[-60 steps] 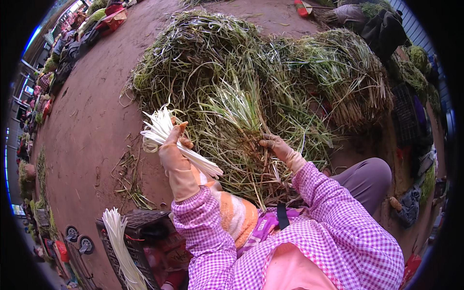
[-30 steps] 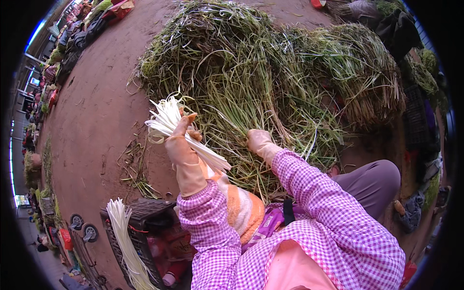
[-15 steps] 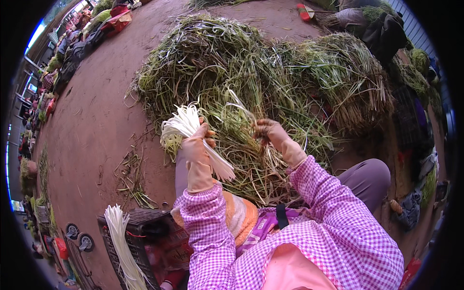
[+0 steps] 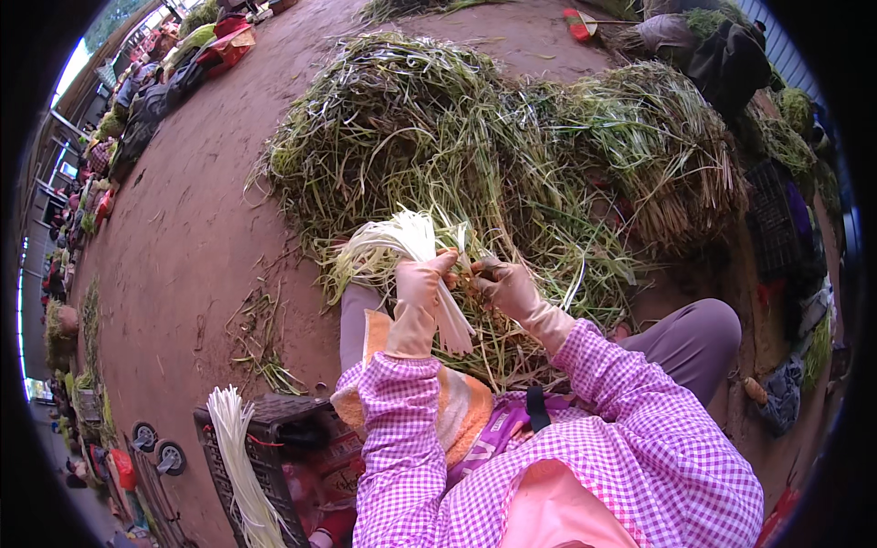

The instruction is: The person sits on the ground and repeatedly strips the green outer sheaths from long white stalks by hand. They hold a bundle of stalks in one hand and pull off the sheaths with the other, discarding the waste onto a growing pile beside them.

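Observation:
My gloved left hand (image 4: 421,290) is closed round a bundle of long, flat white stalks (image 4: 395,239), which look like blanched chives. Their upper ends bend over to the left, and the even lower ends stick out below the fist. Close beside it, my gloved right hand (image 4: 504,290) pinches a few thin pale-green stalks (image 4: 461,239) with its fingertips. Both hands are over the near edge of a big heap of loose green and straw-coloured leaves (image 4: 411,128).
A dark plastic crate (image 4: 212,447) at lower left carries another white bundle (image 4: 239,457) along its side. An orange-striped towel (image 4: 464,402) lies on my lap. Leaf scraps (image 4: 260,338) litter the brown floor. A small wheeled cart (image 4: 169,457) stands farther left.
My left hand has moved right with the white bundle, whose tops now droop leftward. My right hand has come down and left from the heap, bringing stalks beside the left hand.

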`<control>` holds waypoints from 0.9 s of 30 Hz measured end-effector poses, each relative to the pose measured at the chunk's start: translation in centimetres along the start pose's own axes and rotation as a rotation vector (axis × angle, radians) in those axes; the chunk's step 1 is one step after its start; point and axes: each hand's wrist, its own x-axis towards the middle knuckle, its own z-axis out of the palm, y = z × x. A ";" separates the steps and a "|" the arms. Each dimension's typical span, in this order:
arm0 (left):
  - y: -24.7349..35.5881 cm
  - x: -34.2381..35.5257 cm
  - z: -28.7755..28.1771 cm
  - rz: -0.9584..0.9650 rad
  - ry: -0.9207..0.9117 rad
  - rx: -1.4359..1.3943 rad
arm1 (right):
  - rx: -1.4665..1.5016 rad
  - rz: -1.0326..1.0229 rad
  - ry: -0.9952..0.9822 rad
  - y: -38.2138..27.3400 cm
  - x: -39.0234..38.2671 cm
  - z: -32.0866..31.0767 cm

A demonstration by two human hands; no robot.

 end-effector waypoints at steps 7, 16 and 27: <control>-1.4 1.4 -0.3 0.017 -0.087 0.020 | -0.011 -0.227 -0.022 2.0 0.4 1.0; -2.2 2.3 0.2 0.134 0.047 -0.037 | 0.489 0.224 0.004 0.2 4.0 1.4; 1.0 0.8 -2.8 0.240 0.009 -0.234 | -1.021 0.530 0.078 8.3 -0.5 -7.5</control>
